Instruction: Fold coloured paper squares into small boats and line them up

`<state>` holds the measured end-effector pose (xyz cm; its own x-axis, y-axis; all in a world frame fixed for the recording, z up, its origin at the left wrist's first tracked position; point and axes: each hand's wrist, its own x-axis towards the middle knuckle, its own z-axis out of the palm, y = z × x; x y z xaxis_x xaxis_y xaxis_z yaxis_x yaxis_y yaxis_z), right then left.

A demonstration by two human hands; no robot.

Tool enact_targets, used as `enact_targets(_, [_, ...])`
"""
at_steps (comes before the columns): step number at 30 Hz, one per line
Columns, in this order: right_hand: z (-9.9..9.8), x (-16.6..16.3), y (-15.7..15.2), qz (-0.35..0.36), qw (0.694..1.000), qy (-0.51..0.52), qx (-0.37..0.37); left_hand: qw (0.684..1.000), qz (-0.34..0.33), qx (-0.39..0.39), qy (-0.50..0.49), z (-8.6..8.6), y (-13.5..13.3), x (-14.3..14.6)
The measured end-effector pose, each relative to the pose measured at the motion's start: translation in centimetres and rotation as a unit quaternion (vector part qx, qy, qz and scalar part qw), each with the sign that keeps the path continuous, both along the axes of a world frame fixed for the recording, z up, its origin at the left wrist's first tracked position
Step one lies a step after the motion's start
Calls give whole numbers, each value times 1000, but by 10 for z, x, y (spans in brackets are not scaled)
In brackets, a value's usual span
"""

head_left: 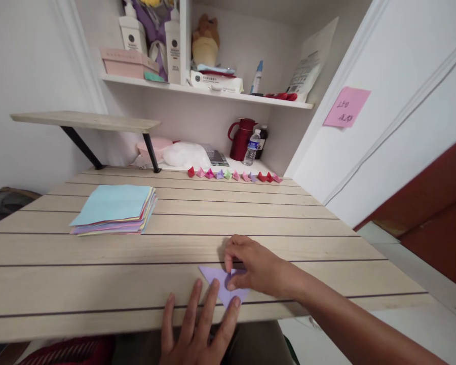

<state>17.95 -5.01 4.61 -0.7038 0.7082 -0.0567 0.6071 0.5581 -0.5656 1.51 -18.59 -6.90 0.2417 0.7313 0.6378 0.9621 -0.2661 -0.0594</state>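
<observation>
Purple paper [222, 280] is partly hidden by right-hand fingers [239, 280].

Home desk [289, 223], plush toy [205, 40], red jug [242, 141]

Red jug [240, 137] beside clear bottle [252, 147]

The one view looks from the person's head, above the near edge of the table [307, 228], facing forward and down across the planks toward the far edge. It sits close enough that the left hand [199, 337] and the right hand [256, 266], both by the near edge, show large, while the shelving [197, 116] beyond the far edge appears much smaller. Its wide framing takes in both far corners and the near right corner, and its left border cuts across the table's left edge.
</observation>
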Motion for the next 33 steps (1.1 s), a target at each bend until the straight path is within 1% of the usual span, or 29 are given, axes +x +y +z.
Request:
enact_targets(3, [8,-4,-1,-2,999,-30,-34,1000,-9,23,-6,-3,2,0])
enact_targets(5, [10,-7,-2,-15,997,-54,-49,1000,-11,23,-6,-3,2,-1])
enact_targets(9, [11,-10,-1,-28,996,-83,-31,1000,-4,6,-9,-1,0,0])
enact_targets(13, [9,-10,1,-19,997,-74,-29,1000,1,-11,-12,0,-1,1])
enact_targets(19, [5,-5,0,-17,997,-46,-54,1000,-3,-12,-14,-1,-1,1])
enact_targets(25, [5,-3,-1,-55,996,-75,-4,998,-2,-8,-56,0,-1,4])
enact_targets(28, [3,-4,1,-48,996,-70,-2,998,0,-15,-57,2,-1,4])
enact_targets(30, [0,-4,3,-49,997,-54,-14,999,-5,-20,-44,3,-2,4])
enact_targets(33, [-5,-5,7,-71,995,-6,-65,999,0,-14,-37,4,-2,3])
